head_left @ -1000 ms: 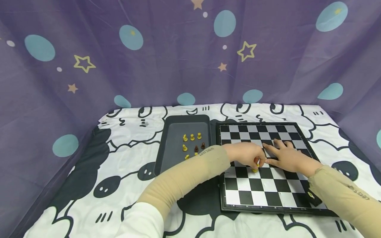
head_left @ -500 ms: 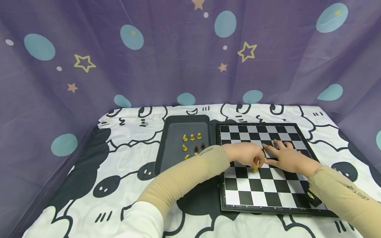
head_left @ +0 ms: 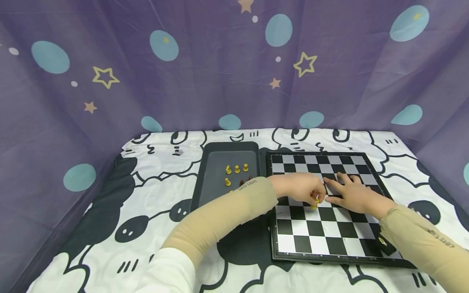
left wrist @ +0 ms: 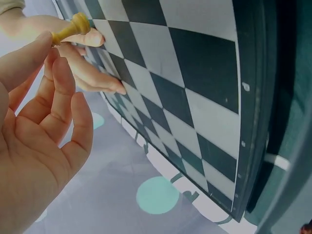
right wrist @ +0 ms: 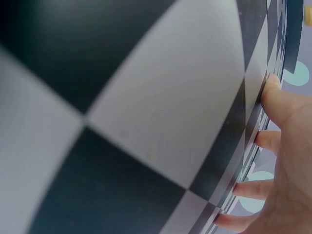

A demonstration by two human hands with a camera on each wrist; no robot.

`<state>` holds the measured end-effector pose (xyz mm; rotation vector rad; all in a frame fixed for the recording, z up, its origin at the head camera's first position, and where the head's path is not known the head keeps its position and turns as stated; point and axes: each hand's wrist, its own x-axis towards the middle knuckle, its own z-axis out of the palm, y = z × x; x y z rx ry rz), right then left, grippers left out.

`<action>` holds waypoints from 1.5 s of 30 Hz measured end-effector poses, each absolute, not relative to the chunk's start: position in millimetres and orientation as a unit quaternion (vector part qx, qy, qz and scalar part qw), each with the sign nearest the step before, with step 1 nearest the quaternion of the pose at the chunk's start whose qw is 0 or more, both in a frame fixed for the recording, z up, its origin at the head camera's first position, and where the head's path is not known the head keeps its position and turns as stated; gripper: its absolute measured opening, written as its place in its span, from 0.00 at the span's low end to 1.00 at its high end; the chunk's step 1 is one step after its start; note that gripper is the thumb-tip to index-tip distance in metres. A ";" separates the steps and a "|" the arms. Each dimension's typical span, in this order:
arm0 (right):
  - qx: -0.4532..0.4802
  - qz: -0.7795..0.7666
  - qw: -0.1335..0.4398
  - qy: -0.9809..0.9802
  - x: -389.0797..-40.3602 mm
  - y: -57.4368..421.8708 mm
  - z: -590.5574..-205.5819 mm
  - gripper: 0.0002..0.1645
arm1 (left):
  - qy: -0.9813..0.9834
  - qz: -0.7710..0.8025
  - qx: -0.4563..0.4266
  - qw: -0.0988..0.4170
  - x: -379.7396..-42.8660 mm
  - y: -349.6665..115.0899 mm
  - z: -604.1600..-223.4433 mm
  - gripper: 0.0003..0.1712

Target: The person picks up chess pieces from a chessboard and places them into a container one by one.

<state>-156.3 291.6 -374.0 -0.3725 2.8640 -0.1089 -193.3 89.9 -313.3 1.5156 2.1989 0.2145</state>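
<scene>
In the head view my left hand (head_left: 302, 188) is over the middle of the chessboard (head_left: 296, 243), pinching a yellow chess piece (head_left: 314, 204) between thumb and index finger. The left wrist view shows the chess piece (left wrist: 72, 29) gripped by its narrow end, its wide round base pointing away from the fingers; the other fingers curl loosely. My right hand (head_left: 351, 195) rests on the board to the right of the left one, fingers spread and fairly straight. Its fingertips (right wrist: 237, 222) touch the squares in the right wrist view.
A dark grey tray (head_left: 212, 179) stands left of the board, holding several yellow pieces (head_left: 237, 169) and some dark brown ones, partly behind the left sleeve (head_left: 220, 219). A small black item with a yellow mark (head_left: 384, 243) lies at the board's near right corner, by the right sleeve (head_left: 421, 240).
My left hand has risen slightly with the yellow chess piece, and the left forearm has shifted a little left, covering more of the tray. The right hand stays put.
</scene>
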 end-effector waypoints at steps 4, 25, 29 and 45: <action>-0.124 -0.039 0.128 0.983 -156.1 291.0 -374.0 0.48 | 0.797 0.083 0.554 0.226 -192.9 81.8 -309.0 0.06; -0.115 -0.032 0.124 0.985 -155.4 289.9 -376.8 0.49 | 0.823 0.140 0.516 0.193 -203.1 14.9 -294.2 0.09; -0.117 -0.033 0.124 0.985 -155.5 289.8 -377.0 0.48 | 0.833 0.145 0.500 0.188 -206.7 -1.4 -291.3 0.10; -0.115 -0.032 0.128 0.985 -156.2 289.9 -377.5 0.49 | 0.878 0.137 0.434 0.146 -226.8 -72.9 -290.7 0.08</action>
